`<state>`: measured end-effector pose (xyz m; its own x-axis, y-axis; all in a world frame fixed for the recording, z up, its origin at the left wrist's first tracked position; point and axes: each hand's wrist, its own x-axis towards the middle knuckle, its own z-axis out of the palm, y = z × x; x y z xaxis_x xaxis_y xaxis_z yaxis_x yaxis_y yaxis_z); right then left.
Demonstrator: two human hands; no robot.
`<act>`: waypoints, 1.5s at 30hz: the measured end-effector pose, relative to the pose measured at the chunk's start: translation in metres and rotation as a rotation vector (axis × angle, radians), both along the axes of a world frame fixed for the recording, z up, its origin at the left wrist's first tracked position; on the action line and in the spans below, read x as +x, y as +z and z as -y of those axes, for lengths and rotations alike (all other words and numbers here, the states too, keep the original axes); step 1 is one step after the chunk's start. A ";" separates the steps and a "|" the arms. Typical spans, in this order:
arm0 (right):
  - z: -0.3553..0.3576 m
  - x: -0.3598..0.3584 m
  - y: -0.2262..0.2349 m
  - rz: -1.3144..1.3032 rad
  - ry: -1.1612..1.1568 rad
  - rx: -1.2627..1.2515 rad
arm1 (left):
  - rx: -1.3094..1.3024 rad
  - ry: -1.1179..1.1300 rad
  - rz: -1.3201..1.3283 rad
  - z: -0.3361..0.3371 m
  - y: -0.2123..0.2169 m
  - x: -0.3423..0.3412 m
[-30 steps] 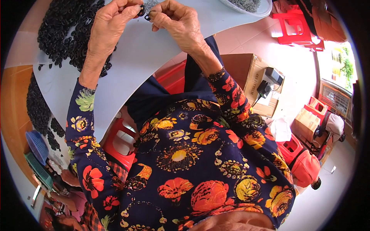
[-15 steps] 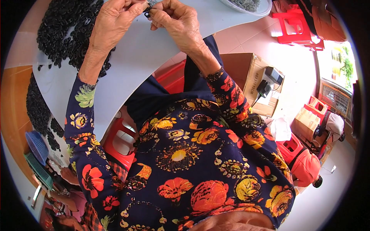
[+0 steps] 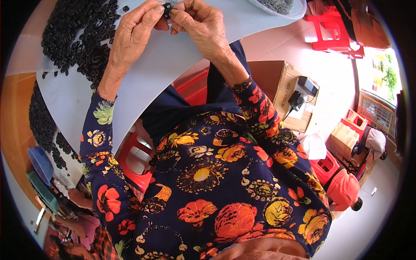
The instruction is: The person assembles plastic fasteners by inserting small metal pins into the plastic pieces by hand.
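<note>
A small black plastic piece with a hole (image 3: 167, 9) sits between my two hands at the top edge of the view. My left hand (image 3: 135, 35) pinches its left side between thumb and fingers. From the right, the thumb and fingertips of my right hand (image 3: 203, 27) close on the same piece. Both hands are above the pale table (image 3: 143, 78). Beside my left hand lies a large heap of similar black pieces (image 3: 71, 34), and one loose piece (image 3: 125, 8) rests near its knuckles.
A white bowl of small grey parts (image 3: 299, 13) stands at the table's far right. An open cardboard box (image 3: 299, 117) with a black device is at my right. Red stools (image 3: 135, 162) stand around. Blue and green baskets (image 3: 40, 164) and other people are at the left; more people sit right.
My left hand and forearm have shifted slightly right and down. The black piece now shows more plainly between the fingertips. My right hand has barely moved.
</note>
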<state>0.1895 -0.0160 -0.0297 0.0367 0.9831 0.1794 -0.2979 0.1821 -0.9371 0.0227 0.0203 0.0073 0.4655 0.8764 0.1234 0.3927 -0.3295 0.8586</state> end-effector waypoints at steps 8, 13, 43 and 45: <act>0.000 -0.001 0.002 0.059 -0.036 0.002 | 0.107 0.118 0.004 0.006 -0.011 0.011; 0.000 -0.001 0.003 0.045 -0.032 -0.025 | 0.189 0.073 0.040 0.004 -0.013 0.013; -0.016 0.004 0.000 0.617 -0.054 0.427 | -0.001 0.055 0.310 0.004 -0.037 0.008; -0.016 0.005 0.000 0.616 -0.058 0.445 | 0.011 0.048 0.289 0.005 -0.036 0.008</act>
